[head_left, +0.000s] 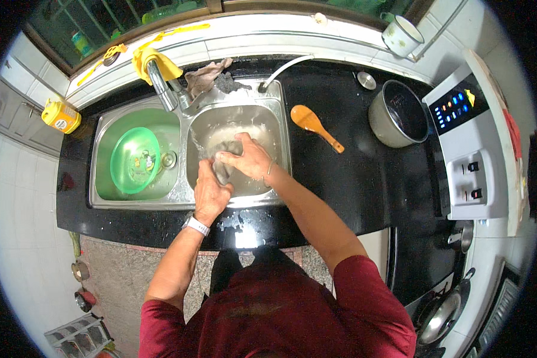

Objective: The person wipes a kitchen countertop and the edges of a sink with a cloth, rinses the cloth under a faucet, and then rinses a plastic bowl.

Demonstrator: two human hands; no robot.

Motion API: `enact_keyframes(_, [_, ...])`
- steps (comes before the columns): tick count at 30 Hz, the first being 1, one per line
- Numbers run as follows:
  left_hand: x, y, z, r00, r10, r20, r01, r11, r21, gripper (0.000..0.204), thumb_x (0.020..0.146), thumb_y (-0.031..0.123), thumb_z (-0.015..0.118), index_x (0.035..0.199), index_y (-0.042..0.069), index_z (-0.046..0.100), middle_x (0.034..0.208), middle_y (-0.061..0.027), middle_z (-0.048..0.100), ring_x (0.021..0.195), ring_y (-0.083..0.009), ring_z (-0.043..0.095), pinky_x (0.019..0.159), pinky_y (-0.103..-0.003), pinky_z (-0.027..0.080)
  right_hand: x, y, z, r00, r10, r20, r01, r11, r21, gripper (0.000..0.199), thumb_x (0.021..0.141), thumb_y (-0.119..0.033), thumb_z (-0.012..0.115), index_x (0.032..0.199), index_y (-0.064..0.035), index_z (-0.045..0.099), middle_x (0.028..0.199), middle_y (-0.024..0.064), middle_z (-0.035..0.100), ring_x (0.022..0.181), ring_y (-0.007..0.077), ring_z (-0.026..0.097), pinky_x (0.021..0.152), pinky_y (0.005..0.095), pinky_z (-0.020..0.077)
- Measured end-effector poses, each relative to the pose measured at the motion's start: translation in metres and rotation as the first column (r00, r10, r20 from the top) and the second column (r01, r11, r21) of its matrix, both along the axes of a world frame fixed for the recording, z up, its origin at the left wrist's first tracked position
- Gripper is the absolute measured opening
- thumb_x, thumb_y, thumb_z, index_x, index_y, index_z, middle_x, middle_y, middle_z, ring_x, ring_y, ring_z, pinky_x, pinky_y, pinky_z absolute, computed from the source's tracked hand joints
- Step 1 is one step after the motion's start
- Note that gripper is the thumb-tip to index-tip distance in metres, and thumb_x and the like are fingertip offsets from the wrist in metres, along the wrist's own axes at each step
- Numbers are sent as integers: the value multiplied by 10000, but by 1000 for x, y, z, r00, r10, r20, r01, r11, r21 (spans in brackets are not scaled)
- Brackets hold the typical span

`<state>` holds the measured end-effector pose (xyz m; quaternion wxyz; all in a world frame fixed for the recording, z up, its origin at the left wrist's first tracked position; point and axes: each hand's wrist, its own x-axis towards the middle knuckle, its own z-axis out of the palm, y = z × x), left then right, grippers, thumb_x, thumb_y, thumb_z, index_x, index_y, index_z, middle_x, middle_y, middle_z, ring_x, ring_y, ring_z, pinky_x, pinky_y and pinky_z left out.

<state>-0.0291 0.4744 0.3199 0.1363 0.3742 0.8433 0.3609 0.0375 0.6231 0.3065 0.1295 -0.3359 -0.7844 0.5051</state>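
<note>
Both my hands are over the right basin [268, 126] of a steel double sink, closed on a wet grey rag [222, 172]. My left hand [212, 194] grips its near left side, and my right hand [252, 160] presses on it from the right, thumb across the top. My fingers partly hide the rag, so its full shape does not show. Cloudy water lies in the basin beneath. A chrome faucet [161, 85] with a yellow cloth [146, 62] draped over it rises behind the sink.
A green plastic bowl [124, 156] sits in the left basin. Right of the sink, an orange rice paddle [311, 122] and a cooker inner pot [389, 122] stand on the black counter. A white water dispenser [489, 167] is at far right, and crumpled rags [206, 77] lie behind.
</note>
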Motion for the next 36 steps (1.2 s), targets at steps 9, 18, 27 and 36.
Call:
enact_keyframes(9, [16,-9,36,516,-223,827,-16,963,270,481,906,251,630,1262,-33,474,1103,-99,599,954,-156,568,849,-278,454,71,-5,59,865,87,-494,-323,849,-417,480,789,36,607,1246,-61,498,1102,41,567,898,92,563,667,209,459])
enact_keyframes(18, [-22,-135,31,259,-575,776,-360,688,630,198,931,116,577,1120,58,570,1031,-56,628,944,-197,614,880,-351,508,79,-93,78,880,-124,-458,-129,867,-482,275,775,108,460,964,-55,574,1102,60,594,870,97,551,668,205,432])
enact_keyframes(27, [-56,-353,91,541,-367,757,-593,471,653,347,917,102,588,1248,49,499,1129,-103,602,1023,-241,623,908,-404,525,19,-249,41,773,574,-269,-539,819,196,378,712,125,486,1002,-55,648,1300,169,548,1241,250,494,1020,324,397])
enact_keyframes(36, [-40,-445,108,612,-290,736,-517,557,650,332,862,48,663,1180,56,567,1023,-9,624,899,-121,612,804,-279,514,-35,-406,73,505,612,-609,-863,343,-371,752,804,-196,750,1410,-6,349,1354,132,474,1261,222,433,1036,364,370])
